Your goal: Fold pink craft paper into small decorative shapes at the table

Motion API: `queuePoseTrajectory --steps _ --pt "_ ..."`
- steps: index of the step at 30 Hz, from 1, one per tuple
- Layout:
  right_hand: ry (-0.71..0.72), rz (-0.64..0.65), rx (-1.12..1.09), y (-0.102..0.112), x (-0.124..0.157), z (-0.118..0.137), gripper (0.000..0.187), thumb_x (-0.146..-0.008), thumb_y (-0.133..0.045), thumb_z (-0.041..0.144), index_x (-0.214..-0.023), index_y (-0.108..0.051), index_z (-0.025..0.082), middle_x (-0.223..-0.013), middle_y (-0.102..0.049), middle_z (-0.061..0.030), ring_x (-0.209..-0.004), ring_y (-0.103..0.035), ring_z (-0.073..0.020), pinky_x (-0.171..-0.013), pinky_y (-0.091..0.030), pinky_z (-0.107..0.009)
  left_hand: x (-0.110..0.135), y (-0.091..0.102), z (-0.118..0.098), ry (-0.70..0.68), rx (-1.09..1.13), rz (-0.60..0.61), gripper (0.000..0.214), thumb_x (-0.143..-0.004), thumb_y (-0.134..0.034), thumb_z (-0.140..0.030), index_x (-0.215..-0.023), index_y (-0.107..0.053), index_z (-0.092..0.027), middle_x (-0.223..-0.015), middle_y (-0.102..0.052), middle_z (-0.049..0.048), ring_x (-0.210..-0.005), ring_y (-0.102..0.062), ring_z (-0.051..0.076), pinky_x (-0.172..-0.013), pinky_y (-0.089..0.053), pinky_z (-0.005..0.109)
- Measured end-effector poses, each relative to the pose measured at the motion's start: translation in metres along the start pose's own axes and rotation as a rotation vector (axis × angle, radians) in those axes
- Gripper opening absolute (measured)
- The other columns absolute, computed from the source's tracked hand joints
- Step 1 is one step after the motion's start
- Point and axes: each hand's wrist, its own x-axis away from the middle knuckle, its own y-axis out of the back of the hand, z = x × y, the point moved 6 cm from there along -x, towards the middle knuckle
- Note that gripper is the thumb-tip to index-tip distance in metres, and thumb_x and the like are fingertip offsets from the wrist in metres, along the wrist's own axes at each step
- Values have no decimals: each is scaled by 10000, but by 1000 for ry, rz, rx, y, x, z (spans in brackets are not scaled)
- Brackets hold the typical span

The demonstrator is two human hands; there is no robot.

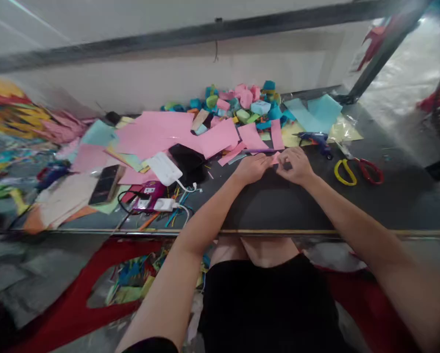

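My left hand [254, 167] and my right hand [296, 165] meet over the dark table [278, 206], both pinched on a small pink paper strip [275, 158] held between their fingertips. Pink paper sheets [161, 131] lie spread just behind and to the left of my hands. A purple stick [258, 151] lies on the table right behind my left hand.
A blue glue gun [317, 139] and yellow-and-red scissors [357, 170] lie to the right. A pile of small coloured paper boxes [242, 103] sits at the back by the wall. A phone [105, 184], a white charger [164, 169] and cables lie at left.
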Motion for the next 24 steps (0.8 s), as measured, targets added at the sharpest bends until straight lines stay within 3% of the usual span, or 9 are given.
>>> queuePoseTrajectory --steps 7,15,19,24 --pt "-199 108 40 -3 6 -21 254 -659 -593 110 -733 -401 259 -723 -622 14 -718 -581 -213 -728 -423 -388 1 6 8 79 39 -22 427 -1065 -341 -235 -1378 -597 -97 -1139 -748 166 -1034 -715 228 -803 -596 336" --pt "-270 -31 95 14 16 -51 251 -644 -595 127 -749 -409 260 -735 -618 5 -737 -597 -222 -752 -470 -406 10 16 32 164 115 -187 467 -1089 -300 -335 -1311 -651 -122 -1171 -753 168 -1111 -713 237 -964 -576 411" --pt "-299 -99 65 15 17 -47 233 -675 -621 156 -831 -483 261 -784 -649 -11 -762 -628 -233 -765 -512 -423 9 17 31 137 106 -216 435 -1089 -333 -347 -1261 -680 -149 -1120 -773 133 -1065 -725 211 -928 -583 382" --pt "-344 -39 -8 5 12 -30 286 -713 -653 197 -989 -605 258 -1001 -725 -49 -923 -693 -273 -869 -546 -473 7 18 19 55 82 -220 372 -1085 -375 -320 -1268 -679 -208 -1111 -780 70 -1050 -717 172 -850 -577 312"
